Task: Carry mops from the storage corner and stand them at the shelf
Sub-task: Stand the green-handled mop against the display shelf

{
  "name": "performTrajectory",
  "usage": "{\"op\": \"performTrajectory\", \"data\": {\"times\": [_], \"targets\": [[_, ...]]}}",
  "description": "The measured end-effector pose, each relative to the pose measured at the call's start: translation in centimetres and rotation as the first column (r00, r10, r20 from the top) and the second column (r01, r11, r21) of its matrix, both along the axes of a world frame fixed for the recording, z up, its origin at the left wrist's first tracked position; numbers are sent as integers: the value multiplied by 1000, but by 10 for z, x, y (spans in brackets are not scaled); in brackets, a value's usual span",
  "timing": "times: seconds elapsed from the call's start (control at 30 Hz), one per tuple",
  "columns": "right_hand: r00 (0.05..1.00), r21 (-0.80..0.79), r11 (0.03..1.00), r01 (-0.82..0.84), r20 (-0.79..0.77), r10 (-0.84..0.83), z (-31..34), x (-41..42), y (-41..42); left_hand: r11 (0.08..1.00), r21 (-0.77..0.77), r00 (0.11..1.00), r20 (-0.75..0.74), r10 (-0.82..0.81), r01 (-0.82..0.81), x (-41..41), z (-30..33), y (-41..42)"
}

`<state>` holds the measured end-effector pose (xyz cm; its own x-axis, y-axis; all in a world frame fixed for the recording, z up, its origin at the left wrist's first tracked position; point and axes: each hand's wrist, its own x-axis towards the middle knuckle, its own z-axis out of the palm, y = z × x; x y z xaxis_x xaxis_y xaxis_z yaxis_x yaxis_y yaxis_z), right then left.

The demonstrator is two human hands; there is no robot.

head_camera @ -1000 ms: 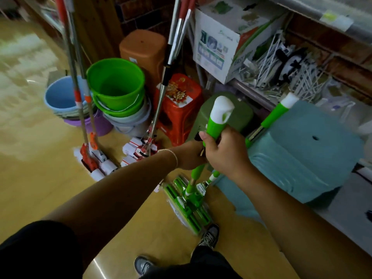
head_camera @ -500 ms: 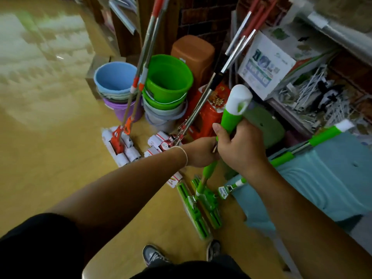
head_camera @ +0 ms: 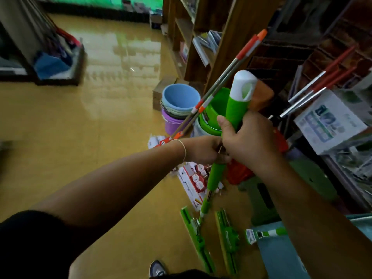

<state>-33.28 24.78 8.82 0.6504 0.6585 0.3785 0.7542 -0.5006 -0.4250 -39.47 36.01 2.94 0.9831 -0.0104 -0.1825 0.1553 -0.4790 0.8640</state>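
Mop handle, green with a white cap (head_camera: 240, 101), stands nearly upright in front of you in the head view, its shaft running down to a green flat head (head_camera: 198, 241) on the yellow floor (head_camera: 60, 137). Your right hand (head_camera: 249, 141) wraps the green grip just below the cap, fingers curled round it. Your left hand (head_camera: 203, 150) sits directly under it on the same shaft; its fingers are hidden behind the right hand, so you cannot tell from this view how firmly they close. A second green mop (head_camera: 265, 232) lies low at the right, its head (head_camera: 228, 241) beside the first. Orange-handled mops (head_camera: 217, 91) lean against the wooden shelf (head_camera: 231, 37), crossing just behind your hands, with stacked buckets (head_camera: 179, 105) below.

Risk: lifting the held mop could catch its head on the neighbouring green head or swing the shaft into the leaning orange handles and topple them onto the buckets.

Compared with half a second ago, the view has swung left and up the aisle, and the second mop's handle now lies flatter.
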Motion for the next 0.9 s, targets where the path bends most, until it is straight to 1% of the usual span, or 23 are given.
{"op": "performTrajectory", "data": {"times": [0.07,0.13,0.23,0.3,0.37,0.43,0.53,0.6,0.7,0.77,0.9], "targets": [[997,15,997,-74,-34,74,6,-11,17,998,44,999,-4,36,-35,-16,3,17],[988,30,990,-138,-60,140,12,-23,35,994,51,996,9,92,-92,-32,2,34],[973,35,974,-223,-55,225,22,-41,62,977,78,980,32,196,-197,-60,3,61],[952,53,952,-300,-54,303,29,-53,82,963,62,964,58,259,-262,-82,9,79],[919,67,921,-383,-72,388,36,-65,104,935,-8,932,70,355,-356,-106,17,94],[877,73,882,-465,-97,470,45,-77,127,891,-32,887,83,454,-452,-130,22,109],[800,82,806,-586,-105,591,58,-94,163,812,4,808,104,581,-584,-160,30,133],[760,83,767,-636,-102,642,68,-104,187,754,21,751,119,650,-656,-174,33,150],[669,133,679,-722,-115,735,81,-114,225,653,-8,643,164,748,-758,-191,43,175],[615,178,624,-761,-109,781,86,-118,253,585,-32,567,208,797,-810,-199,53,191],[545,283,545,-789,-87,834,88,-121,319,461,-74,427,271,863,-885,-204,64,240]]}}
